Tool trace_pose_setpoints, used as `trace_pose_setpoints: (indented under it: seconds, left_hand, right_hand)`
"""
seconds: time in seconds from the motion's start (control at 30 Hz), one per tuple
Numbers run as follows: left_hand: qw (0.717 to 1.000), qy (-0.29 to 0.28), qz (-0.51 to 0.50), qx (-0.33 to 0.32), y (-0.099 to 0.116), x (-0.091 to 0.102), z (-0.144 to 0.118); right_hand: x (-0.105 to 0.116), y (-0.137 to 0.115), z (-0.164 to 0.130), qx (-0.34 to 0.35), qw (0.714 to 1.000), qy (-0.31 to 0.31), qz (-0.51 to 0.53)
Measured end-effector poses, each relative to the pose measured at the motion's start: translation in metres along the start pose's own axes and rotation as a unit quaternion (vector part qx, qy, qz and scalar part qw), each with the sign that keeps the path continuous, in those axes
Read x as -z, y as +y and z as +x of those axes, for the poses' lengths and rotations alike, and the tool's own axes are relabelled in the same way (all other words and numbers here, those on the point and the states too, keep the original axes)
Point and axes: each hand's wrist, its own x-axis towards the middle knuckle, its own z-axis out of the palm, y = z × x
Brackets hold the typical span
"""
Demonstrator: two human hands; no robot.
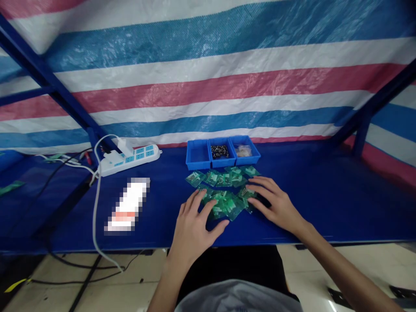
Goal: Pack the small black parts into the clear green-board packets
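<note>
Your left hand [191,229] and right hand [276,203] are both spread and slightly curled, either side of that pile of green packets [227,203] on the blue bench [312,195], some showing slim pale bits [195,176] inside. Just past it you've got three blue bins [198,165] side by side, the middle one holding loads of small dark and silvery pieces [219,151], the right one a pale baggie [243,151]. There's lettering [241,309] on your grey shirt [237,294] too, but it's cut off and I can't read it.
</note>
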Motion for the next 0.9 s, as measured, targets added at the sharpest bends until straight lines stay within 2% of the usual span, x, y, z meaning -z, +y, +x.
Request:
trace_pose_setpoints:
  seconds: [0.07,0.13,0.27,0.4,0.53,0.67,0.8,0.9]
  left_hand:
    - [1.0,0.007,0.014,0.018,-0.001,0.0,0.004]
    - [0.999,-0.003,0.029,0.038,-0.005,-0.005,0.011]
    - [0.996,-0.07,0.034,0.049,-0.014,-0.017,0.026]
    - [0.993,-0.11,0.026,0.03,-0.018,-0.016,0.034]
    - [0.995,-0.089,0.043,0.023,-0.019,-0.008,0.045]
    - [0.995,-0.054,0.076,0.035,-0.025,-0.01,0.06]
    - [0.992,-0.097,0.059,0.058,-0.03,-0.016,0.067]
    - [0.991,-0.117,0.025,0.056,-0.028,-0.017,0.065]
  right_hand:
    - [0.003,0.008,0.003,-0.007,1.0,-0.004,-0.007]
    - [0.005,0.016,0.007,0.002,0.998,-0.047,-0.044]
    - [0.004,0.028,0.017,0.006,0.988,-0.116,-0.097]
    - [0.002,0.032,0.023,-0.004,0.984,-0.16,-0.072]
    - [0.003,0.03,0.028,-0.001,0.986,-0.158,-0.048]
    - [0.002,0.031,0.04,0.004,0.987,-0.151,-0.047]
    - [-0.006,0.033,0.049,0.007,0.986,-0.165,-0.039]
    - [-0.012,0.031,0.048,-0.004,0.988,-0.148,-0.031]
